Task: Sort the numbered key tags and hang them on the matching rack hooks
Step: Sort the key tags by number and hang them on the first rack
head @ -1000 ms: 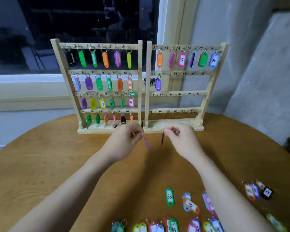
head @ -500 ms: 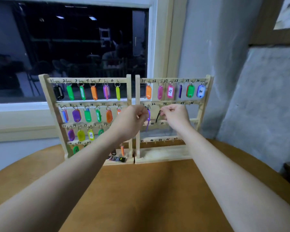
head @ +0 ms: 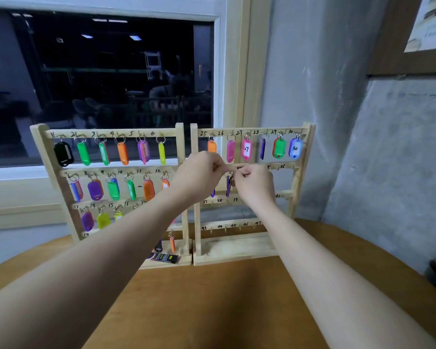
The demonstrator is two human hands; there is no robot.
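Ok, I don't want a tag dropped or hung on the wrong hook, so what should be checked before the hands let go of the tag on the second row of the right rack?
1. Left hand pinches at the ring: ok.
2. Right hand pinches at the ring: ok.
3. Purple tag hangs below the fingers at the right rack's second rail: ok.
4. Ring seated on a hook: cannot tell, fingers hide it.
5. Tag number matches the hook label: cannot tell, both hidden.
6. Neighbouring purple tag undisturbed: cannot tell, mostly hidden.
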